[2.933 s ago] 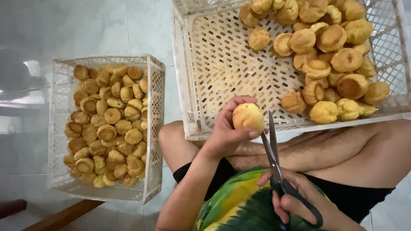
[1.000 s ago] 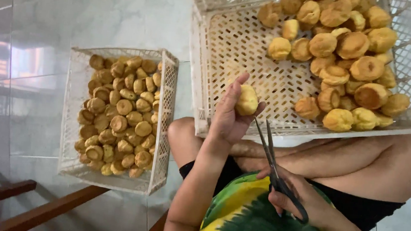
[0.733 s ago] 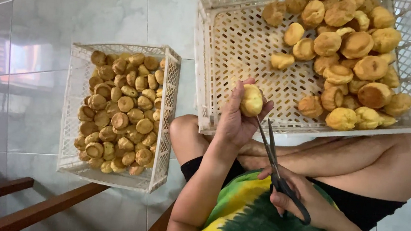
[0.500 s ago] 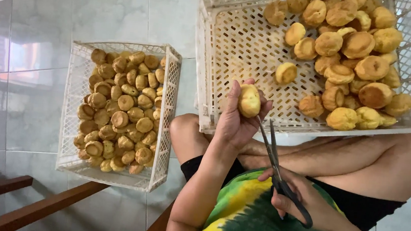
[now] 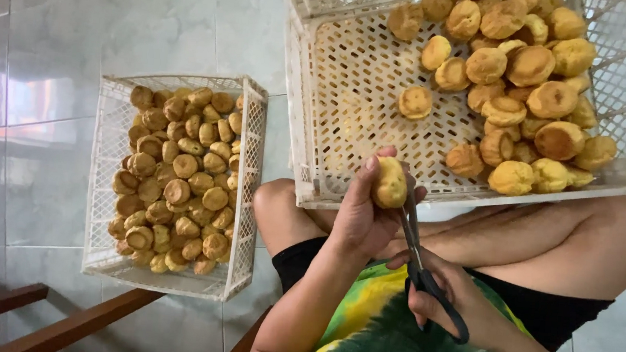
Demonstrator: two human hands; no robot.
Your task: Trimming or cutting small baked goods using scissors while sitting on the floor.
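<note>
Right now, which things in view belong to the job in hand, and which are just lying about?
In hand:
- small round pastry, held in the left hand
- black-handled scissors in the right hand, blades at the pastry
- big crate of pastries
- smaller crate, packed full

Lying about:
- wooden rails
- tiled floor

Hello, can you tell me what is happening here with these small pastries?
A person sits cross-legged on a tiled floor. The left hand holds one puff upright, and the right hand brings scissors against its side. A big crate in front holds a loose pile of puffs. A smaller crate to the left is nearly full.
</note>
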